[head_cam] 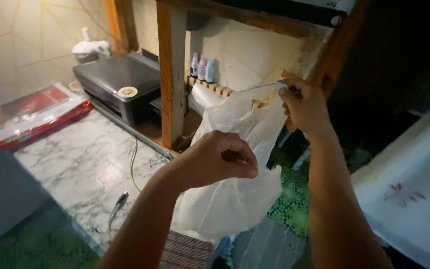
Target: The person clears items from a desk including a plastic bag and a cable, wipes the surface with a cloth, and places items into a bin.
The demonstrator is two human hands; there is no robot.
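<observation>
Here the translucent white plastic bag hangs in the air between both hands, in front of the wooden shelf post and above the edge of the white-and-grey marbled counter. The left hand is curled closed on the near side of the bag's mouth, thumb and fingers pinching the film against the palm. The right hand is held higher and further off, its fingers closed on the far edge of the rim — so the opening is stretched slantwise between the two grips and the body of the bag sags below.

To do this well, I judge both pinches should stay on the rim itself, not on bunched film lower down, and the hands should pull apart evenly so the thin plastic opens without tearing.

Behind the post sits a flat black printer with three small ink bottles to its right on the shelf. A red-edged clear folder of papers lies at the left of the counter, and a thin pale cable trails across the marble — well apart from the bag.
</observation>
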